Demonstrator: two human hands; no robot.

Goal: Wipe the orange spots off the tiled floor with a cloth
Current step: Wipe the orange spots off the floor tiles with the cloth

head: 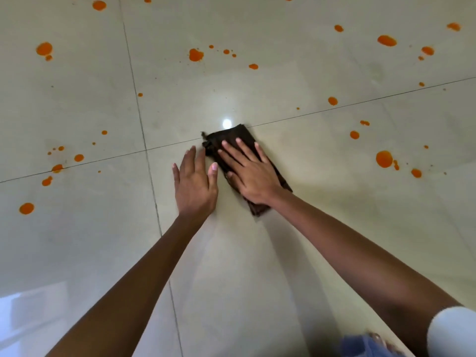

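On the cloth (238,134), right hand (253,175) flat, outstretched.

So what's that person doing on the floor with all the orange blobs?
Someone is wiping up a mess. Their right hand presses flat on a dark cloth on the tiled floor, and the left hand rests flat on the tile beside it. Near the cloth no spots show, but many orange spots dot the tiles on both sides and farther off, not yet wiped.
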